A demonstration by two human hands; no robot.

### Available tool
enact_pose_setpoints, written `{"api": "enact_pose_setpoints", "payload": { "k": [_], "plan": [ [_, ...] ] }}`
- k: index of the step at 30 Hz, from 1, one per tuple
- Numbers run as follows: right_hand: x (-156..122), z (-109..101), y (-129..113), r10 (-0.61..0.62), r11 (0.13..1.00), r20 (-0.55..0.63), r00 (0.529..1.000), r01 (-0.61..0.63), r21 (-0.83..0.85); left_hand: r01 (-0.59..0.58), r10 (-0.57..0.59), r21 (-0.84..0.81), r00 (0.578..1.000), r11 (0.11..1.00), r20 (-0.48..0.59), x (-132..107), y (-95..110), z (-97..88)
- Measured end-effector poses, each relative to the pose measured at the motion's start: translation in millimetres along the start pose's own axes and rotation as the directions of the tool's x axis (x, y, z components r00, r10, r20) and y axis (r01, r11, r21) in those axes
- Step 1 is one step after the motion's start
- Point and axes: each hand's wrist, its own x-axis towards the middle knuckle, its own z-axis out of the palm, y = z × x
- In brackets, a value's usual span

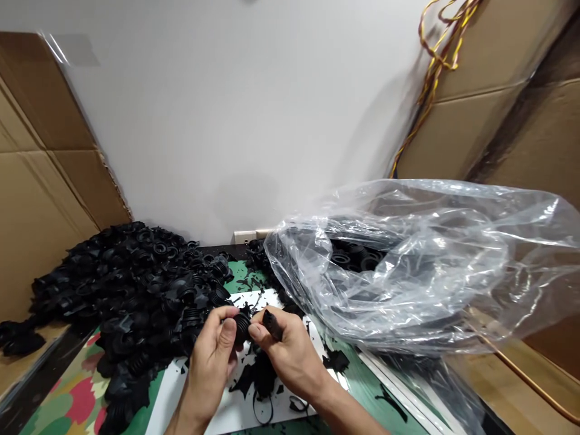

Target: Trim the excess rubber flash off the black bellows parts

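My left hand [212, 356] is closed around a small black ribbed rubber bellows [243, 323], pinched between thumb and fingers. Close against its right side is my right hand [290, 347], thumb and forefinger pressed together at the bellows' edge. A dark stick-like tool [272, 325] pokes out of the right fist; its working end is hidden. Below both hands, black rubber scraps [263, 374] and thin cut rings [263, 412] lie on a white sheet [174, 393].
A big heap of black rubber parts [149, 284] covers the left side. At right, a clear plastic bag [408, 290] holds more black parts. Cardboard panels [40, 133] flank the green work surface [247, 275]; twisted yellow-and-red wires [437, 66] hang at upper right.
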Motion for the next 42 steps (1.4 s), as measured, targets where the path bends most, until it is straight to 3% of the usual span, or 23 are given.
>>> {"api": "enact_pose_setpoints", "payload": {
  "k": [2, 4, 7, 9, 13, 17, 22, 42],
  "plan": [
    [1, 2, 2, 0.030, 1.000, -0.019, 0.999, -0.029, 0.012, -0.181, 0.197, 0.150, 0.975, 0.972, -0.101, 1, -5, -2.2],
    [2, 2, 3, 0.048, 0.998, -0.019, 0.999, -0.047, 0.053, -0.314, 0.350, 0.259, 0.931, 0.913, -0.106, 3, -7, -3.4],
    [4, 1, 4, 0.066, 0.987, 0.030, 0.997, -0.070, 0.147, -0.392, 0.420, 0.280, 0.906, 0.876, -0.047, 4, -4, -2.8],
    [3, 0, 5, 0.066, 0.981, 0.057, 0.996, -0.076, 0.177, -0.354, 0.372, 0.203, 0.926, 0.913, -0.059, 4, 1, -1.5],
    [2, 4, 11, 0.128, 0.958, 0.030, 0.991, -0.131, 0.256, -0.126, 0.124, -0.009, 0.983, 0.992, -0.132, 5, 11, 1.5],
    [3, 13, 17, 0.266, 0.864, 0.005, 0.964, -0.241, 0.442, 0.017, -0.035, -0.105, 0.985, 0.994, -0.168, 6, 13, 2.8],
    [5, 16, 13, 0.374, 0.739, 0.022, 0.927, -0.313, 0.597, 0.021, -0.040, -0.104, 0.982, 0.994, -0.185, 7, 11, 3.1],
    [8, 14, 13, 0.468, 0.560, 0.137, 0.873, -0.413, 0.718, -0.046, 0.038, -0.036, 0.981, 0.998, -0.188, 6, 7, -0.3]
  ]
}}
